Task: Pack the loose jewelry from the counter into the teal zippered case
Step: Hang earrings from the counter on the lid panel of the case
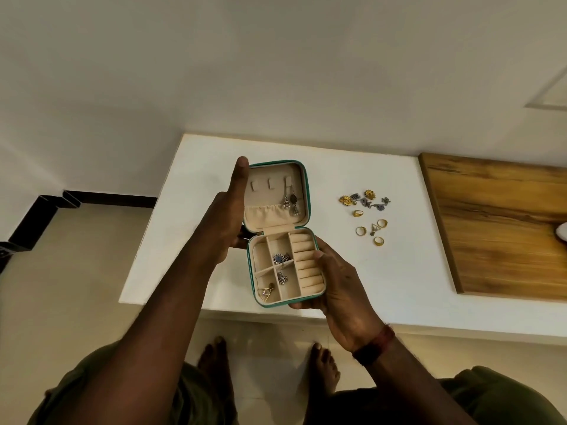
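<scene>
teal case (308,191) open, held by both hands

A wooden board (503,228) lies at right; a white object (563,233) on it, perhaps a dish.

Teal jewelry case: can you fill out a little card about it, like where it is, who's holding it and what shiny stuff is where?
case: teal case, open, held above the white counter
left hand: holds the lid side
right hand: holds the base, thumb on the ring rolls
in lid: dangly earrings hanging
in base: small pieces in three pockets; no ring seen in the rolls
on counter: loose jewelry, gold rings and flower pieces, right of the case
also: wooden board, far right
</scene>
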